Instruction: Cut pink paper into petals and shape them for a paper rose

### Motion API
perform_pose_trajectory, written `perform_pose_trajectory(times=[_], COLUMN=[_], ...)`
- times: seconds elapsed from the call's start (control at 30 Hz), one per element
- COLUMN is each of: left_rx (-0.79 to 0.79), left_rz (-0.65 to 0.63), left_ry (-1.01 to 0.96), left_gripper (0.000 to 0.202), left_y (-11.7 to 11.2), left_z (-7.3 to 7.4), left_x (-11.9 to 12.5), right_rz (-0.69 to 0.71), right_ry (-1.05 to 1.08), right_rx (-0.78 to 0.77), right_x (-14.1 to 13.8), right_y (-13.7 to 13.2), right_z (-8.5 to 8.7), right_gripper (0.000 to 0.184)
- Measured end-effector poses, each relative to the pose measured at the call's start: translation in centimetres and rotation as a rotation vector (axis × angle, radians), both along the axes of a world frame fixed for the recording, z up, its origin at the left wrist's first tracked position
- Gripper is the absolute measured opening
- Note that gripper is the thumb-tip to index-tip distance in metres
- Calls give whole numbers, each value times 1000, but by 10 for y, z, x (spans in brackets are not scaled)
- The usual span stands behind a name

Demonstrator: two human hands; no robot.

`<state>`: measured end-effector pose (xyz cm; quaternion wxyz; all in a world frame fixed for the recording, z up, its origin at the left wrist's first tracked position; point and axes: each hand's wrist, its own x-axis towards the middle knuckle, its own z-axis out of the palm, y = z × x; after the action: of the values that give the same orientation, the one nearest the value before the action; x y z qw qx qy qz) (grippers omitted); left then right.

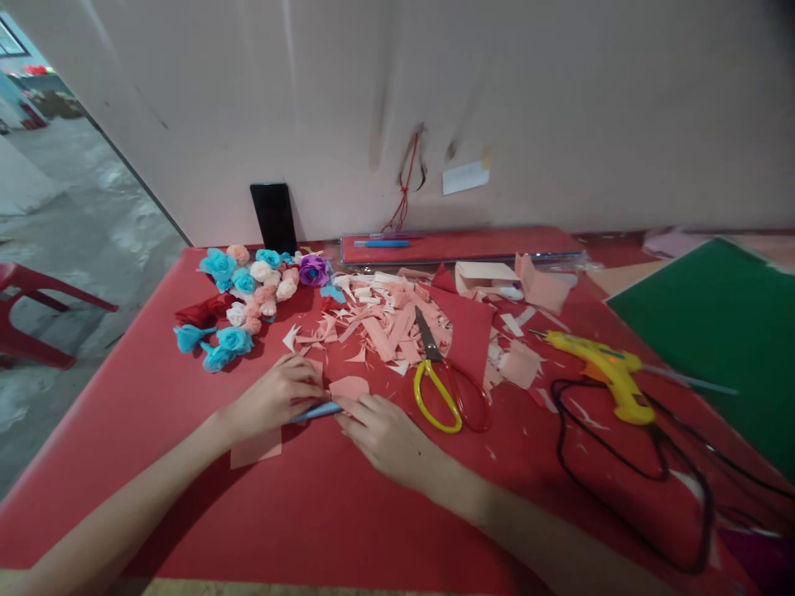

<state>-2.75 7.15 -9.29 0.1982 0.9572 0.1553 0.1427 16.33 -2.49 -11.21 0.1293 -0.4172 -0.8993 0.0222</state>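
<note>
My left hand [282,396] is closed, its fingers bent over a slim blue pen-like stick [315,412] just above the red table. Facing it, my right hand [386,439] pinches at the stick's right end, where a rounded pink paper petal [349,386] shows beyond the fingertips. How the petal meets the stick is partly hidden by the fingers. Under my left wrist lies a flat pink paper square [256,449]. Scissors [435,372] with yellow and red handles rest to the right of my hands, their blades on a heap of pink paper scraps [391,319].
Paper flowers [254,290] cluster at the back left, near a black phone [273,217] leaning on the wall. A yellow glue gun [599,368] with a looping black cord lies right, beside a green sheet [708,331]. A red stool [37,310] stands left of the table.
</note>
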Motion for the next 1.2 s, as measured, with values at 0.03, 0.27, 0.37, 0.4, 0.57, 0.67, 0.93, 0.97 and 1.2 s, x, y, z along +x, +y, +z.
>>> perform_pose_trajectory(times=[0.03, 0.27, 0.37, 0.4, 0.57, 0.67, 0.93, 0.97, 1.2], left_rx=[0, -9, -21, -26, -59, -67, -67, -67, -94], left_rz=[1, 15, 25, 31, 49, 50, 57, 59, 94], left_ry=[-1, 12, 16, 17, 24, 23, -3, -3, -5], left_gripper=[19, 19, 18, 17, 16, 16, 17, 17, 15], left_y=[0, -3, -3, -3, -3, -3, -2, -2, -4], left_z=[0, 2, 2, 3, 4, 3, -2, -2, -1], left_x=[0, 1, 1, 1, 3, 3, 3, 4, 5], right_rz=[1, 14, 15, 16, 19, 28, 20, 20, 23], right_ry=[-1, -1, -3, -3, 3, 4, 2, 3, 12], right_rx=[2, 15, 20, 21, 25, 30, 38, 37, 41], right_x=[0, 1, 1, 1, 0, 0, 0, 0, 0], right_y=[0, 0, 0, 0, 0, 1, 1, 1, 0], right_z=[0, 0, 1, 1, 1, 0, -1, -1, -3], right_gripper=[18, 19, 20, 20, 20, 20, 19, 19, 19])
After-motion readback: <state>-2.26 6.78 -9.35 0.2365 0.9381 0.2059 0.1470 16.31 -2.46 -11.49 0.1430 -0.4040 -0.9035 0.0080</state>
